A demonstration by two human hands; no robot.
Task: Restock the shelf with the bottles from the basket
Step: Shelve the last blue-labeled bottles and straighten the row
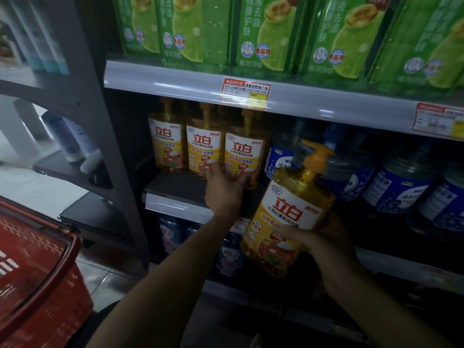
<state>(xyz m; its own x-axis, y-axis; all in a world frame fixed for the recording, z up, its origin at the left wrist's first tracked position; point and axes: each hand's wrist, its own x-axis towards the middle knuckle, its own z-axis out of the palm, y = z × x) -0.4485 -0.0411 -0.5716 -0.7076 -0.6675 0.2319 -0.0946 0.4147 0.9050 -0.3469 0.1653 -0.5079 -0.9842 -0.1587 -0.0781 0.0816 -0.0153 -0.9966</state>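
Three yellow pump bottles stand in a row on the middle shelf (173, 189): left (167, 144), middle (204, 146) and right (244, 151). My left hand (222, 187) reaches up to the base of the right one, thumb and fingers spread around its lower part. My right hand (311, 237) grips a fourth yellow pump bottle (288, 212) by its lower half. That bottle is tilted to the right, in the air in front of the shelf and below the row. The red basket (37, 272) sits at the lower left, its inside blurred.
Blue-labelled jugs (396, 187) fill the middle shelf to the right of the yellow row. Green refill packs (261, 33) line the shelf above, behind price tags (244, 92). Purple packs (173, 234) stand on the lower shelf. A grey side rack (82, 96) holds white bottles at the left.
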